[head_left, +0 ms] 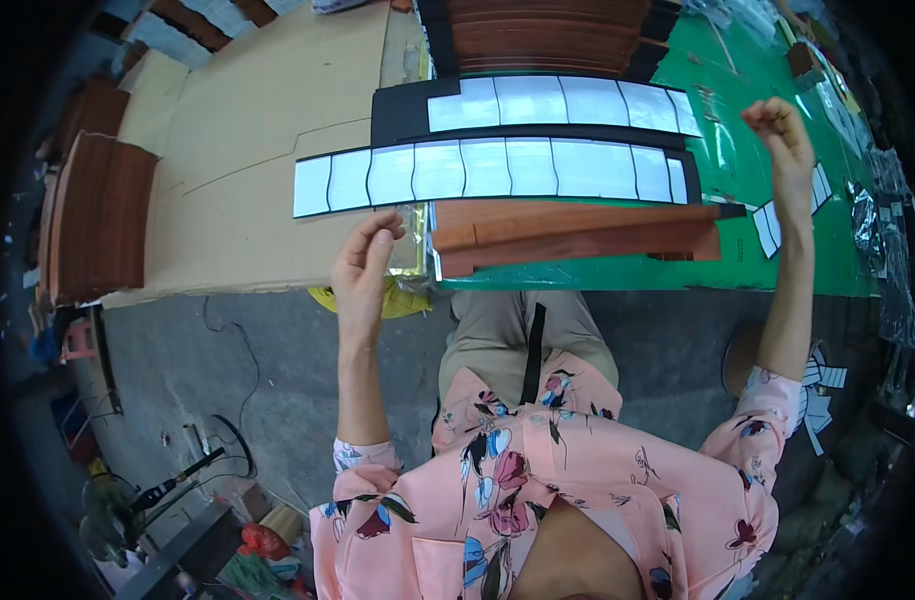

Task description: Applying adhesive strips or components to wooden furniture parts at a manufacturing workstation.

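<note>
My left hand (362,262) is raised at the front edge of the table, left of a brown wood-grain strip (567,235). Its thumb and fingers are drawn together; anything between them is too small to make out. Just beyond its fingertips lies a long strip of white panels with dark wavy dividing lines (487,170). My right hand (785,140) is held over the green surface at the right, fingers curled inward, and what they may hold cannot be seen. Behind the first white strip is a second one (597,105), on black backing.
A stack of brown wood-grain pieces (547,35) stands at the back, another (102,220) at the left. Cardboard (247,200) covers the table's left part, a green sheet (727,80) its right. A short white-panel piece (767,230) lies by my right wrist. Clear plastic wrap (892,230) hangs at the right edge.
</note>
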{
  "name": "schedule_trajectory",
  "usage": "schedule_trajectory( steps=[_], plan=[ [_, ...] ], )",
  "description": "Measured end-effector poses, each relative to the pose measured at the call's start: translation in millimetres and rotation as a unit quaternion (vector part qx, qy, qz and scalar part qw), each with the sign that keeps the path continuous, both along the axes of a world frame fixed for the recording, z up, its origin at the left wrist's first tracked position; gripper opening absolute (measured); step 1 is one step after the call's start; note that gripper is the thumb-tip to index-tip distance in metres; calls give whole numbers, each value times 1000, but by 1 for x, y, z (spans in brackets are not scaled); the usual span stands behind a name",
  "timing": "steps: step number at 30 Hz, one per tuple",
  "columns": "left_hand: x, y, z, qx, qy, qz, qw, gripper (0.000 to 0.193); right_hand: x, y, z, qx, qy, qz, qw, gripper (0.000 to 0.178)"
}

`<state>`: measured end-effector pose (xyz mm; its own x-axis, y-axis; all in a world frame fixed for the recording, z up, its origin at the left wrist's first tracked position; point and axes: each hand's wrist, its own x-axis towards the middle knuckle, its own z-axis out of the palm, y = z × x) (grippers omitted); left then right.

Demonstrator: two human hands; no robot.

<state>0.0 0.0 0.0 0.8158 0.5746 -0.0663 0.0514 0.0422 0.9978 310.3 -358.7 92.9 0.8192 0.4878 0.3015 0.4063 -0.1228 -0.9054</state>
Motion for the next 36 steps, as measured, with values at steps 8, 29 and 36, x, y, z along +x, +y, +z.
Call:
schedule_trajectory(
  steps=[8, 29, 36],
  plan=[
    [-10, -44, -9, 115, -45, 27, 992, 32, -83, -65, -53, -27, 13, -135, 990, 25],
    [-5, -55, -61, 96, -148, 83, 981, 27, -13, -69, -98, -188, 43, -119, 974, 13],
    [-5, -55, -48, 92, -152, 53, 983, 36, 23, -30, -146, -336, -218, -1, 916, 15]
  ],
)
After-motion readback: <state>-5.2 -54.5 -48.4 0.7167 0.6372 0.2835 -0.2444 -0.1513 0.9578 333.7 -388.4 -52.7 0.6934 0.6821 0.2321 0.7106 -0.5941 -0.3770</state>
